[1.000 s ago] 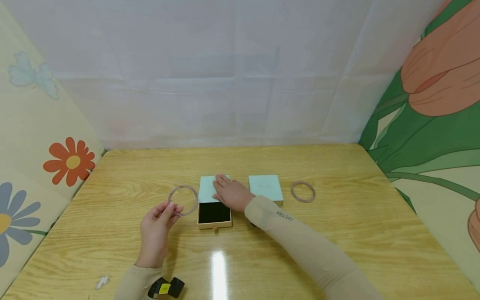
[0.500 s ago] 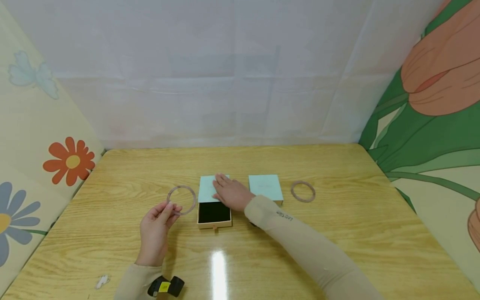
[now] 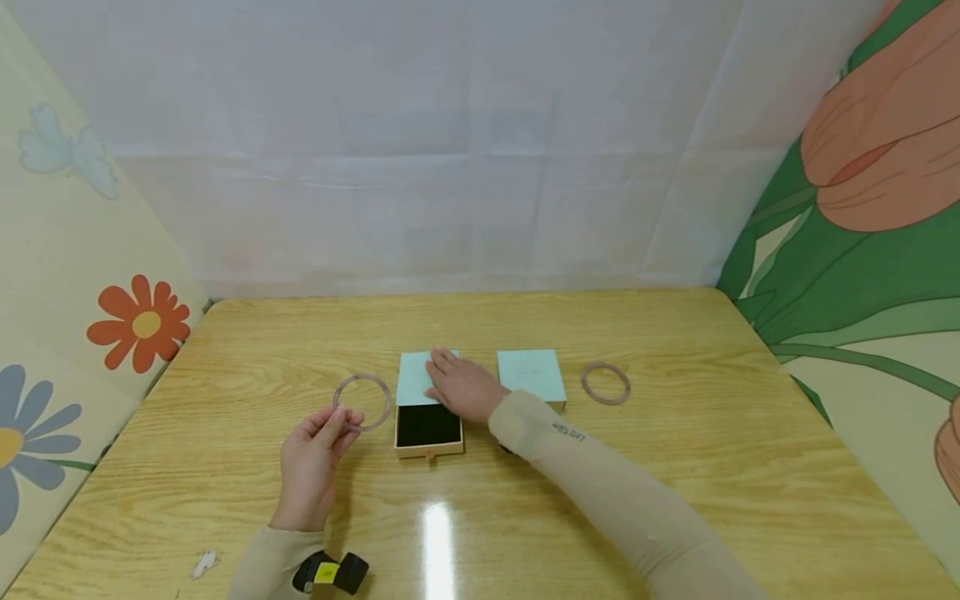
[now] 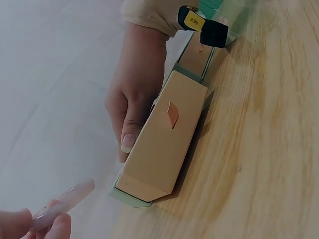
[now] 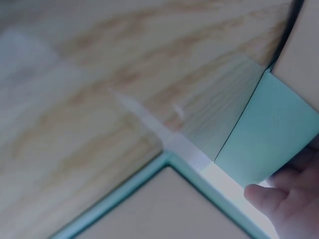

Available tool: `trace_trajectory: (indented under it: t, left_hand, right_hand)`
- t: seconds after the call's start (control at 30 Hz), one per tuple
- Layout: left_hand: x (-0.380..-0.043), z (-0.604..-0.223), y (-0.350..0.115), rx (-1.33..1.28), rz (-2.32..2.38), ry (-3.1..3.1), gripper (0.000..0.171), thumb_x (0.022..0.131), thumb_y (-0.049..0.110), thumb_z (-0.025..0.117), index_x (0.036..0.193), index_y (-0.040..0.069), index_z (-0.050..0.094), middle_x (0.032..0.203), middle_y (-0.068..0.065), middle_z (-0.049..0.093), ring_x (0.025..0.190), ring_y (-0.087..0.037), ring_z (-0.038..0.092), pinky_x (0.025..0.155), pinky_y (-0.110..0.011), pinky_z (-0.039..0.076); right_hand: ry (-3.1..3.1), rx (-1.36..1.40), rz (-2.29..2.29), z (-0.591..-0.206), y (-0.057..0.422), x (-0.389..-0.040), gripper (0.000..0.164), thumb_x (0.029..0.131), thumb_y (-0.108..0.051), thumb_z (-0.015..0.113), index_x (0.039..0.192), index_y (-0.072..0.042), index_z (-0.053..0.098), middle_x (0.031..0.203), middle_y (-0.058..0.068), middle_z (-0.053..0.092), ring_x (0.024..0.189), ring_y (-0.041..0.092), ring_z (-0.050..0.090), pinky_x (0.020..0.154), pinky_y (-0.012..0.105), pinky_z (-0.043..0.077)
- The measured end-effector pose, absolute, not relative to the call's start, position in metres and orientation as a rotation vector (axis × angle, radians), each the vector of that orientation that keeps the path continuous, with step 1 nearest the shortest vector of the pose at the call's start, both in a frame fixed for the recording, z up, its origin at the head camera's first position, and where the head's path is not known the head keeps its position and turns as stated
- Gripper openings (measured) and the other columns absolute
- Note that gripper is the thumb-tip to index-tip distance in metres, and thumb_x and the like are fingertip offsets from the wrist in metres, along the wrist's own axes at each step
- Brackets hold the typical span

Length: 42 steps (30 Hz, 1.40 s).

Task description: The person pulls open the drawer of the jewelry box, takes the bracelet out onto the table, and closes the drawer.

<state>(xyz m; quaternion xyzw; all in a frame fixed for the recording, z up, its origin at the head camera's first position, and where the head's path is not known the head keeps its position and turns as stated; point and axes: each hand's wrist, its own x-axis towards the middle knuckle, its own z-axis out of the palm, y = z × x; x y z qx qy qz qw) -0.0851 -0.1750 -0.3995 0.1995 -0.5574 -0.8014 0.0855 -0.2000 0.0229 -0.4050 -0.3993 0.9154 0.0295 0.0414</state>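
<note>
My left hand pinches a translucent pale purple bangle between thumb and fingers, upright left of a mint-green gift box. In the left wrist view, the bangle shows edge-on. The box's drawer is pulled out toward me, its black lining bare, a small orange tab on its front. With fingers stretched out, my right hand rests on the box's sleeve. Its thumb lies along the side in the left wrist view. The right wrist view catches part of that hand beside the mint sleeve.
To the right stands a second mint box with its drawer in, partly behind my right sleeve. Beyond it lies another pale purple bangle. A small whitish patch marks the wooden table at front left. A white sheet hangs behind.
My left hand's bangle has shifted very slightly left, away from the drawer. The right hand and both boxes have stayed in place.
</note>
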Motion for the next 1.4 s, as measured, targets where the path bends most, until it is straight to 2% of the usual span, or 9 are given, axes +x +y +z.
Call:
trace_trajectory:
  t: [0.13,0.53,1.0,1.4]
  left_hand:
    - [-0.085,-0.401,-0.177,0.608,-2.413,-1.671,0.01,0.102,0.007,0.049,0.102,0.0,0.056,0.081,0.004,0.068,0.08,-0.006,0.068,0.079,-0.02,0.055]
    - [-0.084,-0.407,-0.18,0.647,-2.485,-1.657,0.015,0.102,0.006,0.048,0.094,0.005,0.06,0.078,0.003,0.069,0.078,-0.006,0.066,0.077,-0.018,0.054]
    - [-0.085,-0.411,-0.182,0.679,-2.521,-1.652,0.012,0.103,0.007,0.046,0.099,0.004,0.057,0.078,0.004,0.068,0.079,-0.005,0.067,0.077,-0.018,0.054]
    - [-0.085,-0.413,-0.183,0.704,-2.555,-1.6,0.019,0.103,0.005,0.045,0.092,0.008,0.06,0.078,0.004,0.067,0.078,-0.005,0.067,0.077,-0.018,0.054]
  right_hand:
    - [2.81,-1.208,0.1,-0.405,0.023,-0.2,0.055,0.107,-0.036,0.032,0.15,-0.001,0.033,0.157,0.016,0.023,0.146,0.026,0.02,0.115,0.041,0.026]
    - [2.817,-1.192,0.137,-0.407,0.022,-0.201,0.056,0.107,-0.037,0.031,0.151,-0.002,0.032,0.158,0.015,0.023,0.146,0.024,0.02,0.115,0.041,0.025]
    - [2.822,-1.199,0.117,-0.407,0.022,-0.201,0.055,0.107,-0.037,0.032,0.15,-0.002,0.034,0.158,0.015,0.024,0.146,0.025,0.021,0.114,0.043,0.028]
    - [2.818,-1.207,0.087,-0.408,0.022,-0.201,0.055,0.107,-0.036,0.032,0.15,-0.001,0.034,0.157,0.016,0.024,0.146,0.025,0.02,0.114,0.043,0.029]
